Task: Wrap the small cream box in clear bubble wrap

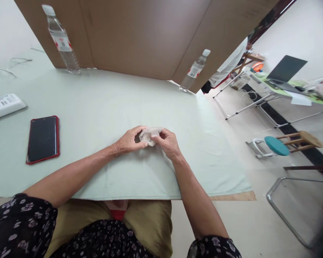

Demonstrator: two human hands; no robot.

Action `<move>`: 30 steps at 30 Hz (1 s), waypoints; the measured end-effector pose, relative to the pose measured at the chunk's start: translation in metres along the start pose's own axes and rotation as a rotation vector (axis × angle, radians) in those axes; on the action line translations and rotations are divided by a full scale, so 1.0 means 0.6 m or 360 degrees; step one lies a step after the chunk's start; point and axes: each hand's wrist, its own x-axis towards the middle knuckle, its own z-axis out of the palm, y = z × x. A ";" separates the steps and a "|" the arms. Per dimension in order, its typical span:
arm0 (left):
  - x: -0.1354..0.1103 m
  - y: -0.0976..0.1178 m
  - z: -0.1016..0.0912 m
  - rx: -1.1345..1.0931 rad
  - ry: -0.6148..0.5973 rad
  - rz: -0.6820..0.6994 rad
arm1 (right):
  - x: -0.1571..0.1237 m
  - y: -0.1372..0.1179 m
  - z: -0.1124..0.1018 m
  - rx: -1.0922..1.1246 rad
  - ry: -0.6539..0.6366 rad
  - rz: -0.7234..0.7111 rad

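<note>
Between my two hands is a small, crumpled, whitish see-through bundle, perhaps thin plastic; its contents are too small to make out. My left hand curls round its left side, with thumb and fingers closed on it. On the other side, my right hand pinches its upper right part between thumb and fingers. Both hands are just above the pale green cloth that covers the table.
A phone in a red case lies to the left, near a white pack. Two water bottles, one left and one right, stand against a tall cardboard panel. Beyond the table are a laptop and stools.
</note>
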 end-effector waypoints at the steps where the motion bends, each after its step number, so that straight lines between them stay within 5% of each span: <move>1: 0.000 0.003 0.001 -0.0033 -0.0038 -0.0059 | -0.001 -0.001 -0.003 0.0080 -0.0041 0.0120; 6: 0.001 0.007 0.002 -0.0530 -0.0118 -0.0375 | -0.010 -0.004 -0.014 0.0124 -0.0196 0.0251; 12: 0.005 0.003 -0.005 -0.0768 0.0019 -0.0531 | -0.021 -0.009 -0.034 -0.0396 0.0212 -0.0210; 16: 0.002 0.010 -0.005 -0.0754 -0.0056 -0.0528 | -0.023 0.000 -0.031 -0.0570 -0.0018 -0.0321; 23: -0.001 0.018 -0.010 -0.0789 -0.0308 -0.0484 | -0.019 -0.001 -0.023 -0.0270 -0.0516 -0.0186; 30: 0.004 0.001 -0.003 -0.1110 -0.0255 -0.0585 | -0.024 0.004 -0.007 -0.0091 -0.0286 -0.0191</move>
